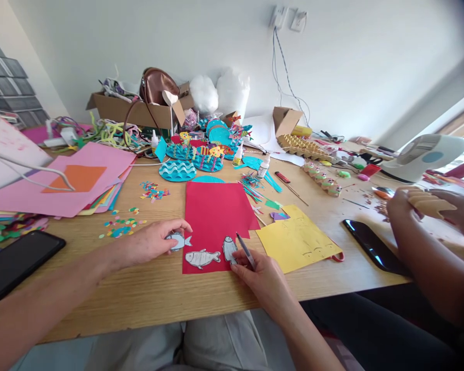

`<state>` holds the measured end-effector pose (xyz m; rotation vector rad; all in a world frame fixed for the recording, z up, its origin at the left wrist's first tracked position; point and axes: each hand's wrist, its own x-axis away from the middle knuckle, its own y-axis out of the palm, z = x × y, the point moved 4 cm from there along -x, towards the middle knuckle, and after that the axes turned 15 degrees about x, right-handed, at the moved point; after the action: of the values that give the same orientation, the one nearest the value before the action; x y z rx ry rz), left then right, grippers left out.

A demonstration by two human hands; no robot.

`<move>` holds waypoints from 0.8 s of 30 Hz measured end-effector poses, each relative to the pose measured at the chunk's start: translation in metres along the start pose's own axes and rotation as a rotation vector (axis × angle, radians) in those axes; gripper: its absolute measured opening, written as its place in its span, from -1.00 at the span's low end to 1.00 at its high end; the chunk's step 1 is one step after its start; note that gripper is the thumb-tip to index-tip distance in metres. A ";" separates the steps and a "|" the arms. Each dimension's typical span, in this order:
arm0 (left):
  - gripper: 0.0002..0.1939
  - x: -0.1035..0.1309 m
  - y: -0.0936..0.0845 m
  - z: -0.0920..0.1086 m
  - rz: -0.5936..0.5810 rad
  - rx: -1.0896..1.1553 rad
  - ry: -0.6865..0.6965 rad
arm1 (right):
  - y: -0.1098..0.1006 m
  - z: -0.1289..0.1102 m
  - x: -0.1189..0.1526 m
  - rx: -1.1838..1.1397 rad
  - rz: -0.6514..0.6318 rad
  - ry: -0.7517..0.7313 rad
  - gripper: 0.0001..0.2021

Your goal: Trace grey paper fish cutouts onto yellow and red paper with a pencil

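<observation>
The left hand is closed on a blue fish at the left edge of the red paper. The right hand, fingers closed around a pen, also touches a gray fish. Between the hands lies a pale fish. A slip of the pen could streak the paper; too tight a grip could crease the blue fish. Counted: three fish, one pen, two hands.

Fish cutouts on paper sheet, phones at either side
</observation>
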<state>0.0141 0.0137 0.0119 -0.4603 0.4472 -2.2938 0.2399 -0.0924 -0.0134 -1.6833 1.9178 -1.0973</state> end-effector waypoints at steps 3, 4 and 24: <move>-0.58 0.001 0.002 0.005 -0.007 -0.005 -0.015 | 0.003 0.002 0.000 -0.016 -0.003 0.012 -0.74; -0.57 0.002 0.002 0.007 -0.013 -0.018 -0.022 | 0.004 0.002 0.000 -0.019 -0.002 0.012 -0.74; -0.53 0.038 0.012 0.013 0.079 -0.598 0.445 | -0.022 -0.069 -0.051 0.181 -0.229 -0.328 -0.72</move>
<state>0.0023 -0.0238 0.0249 -0.1982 1.3637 -2.1508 0.2169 -0.0224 0.0360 -1.8769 1.4114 -0.9666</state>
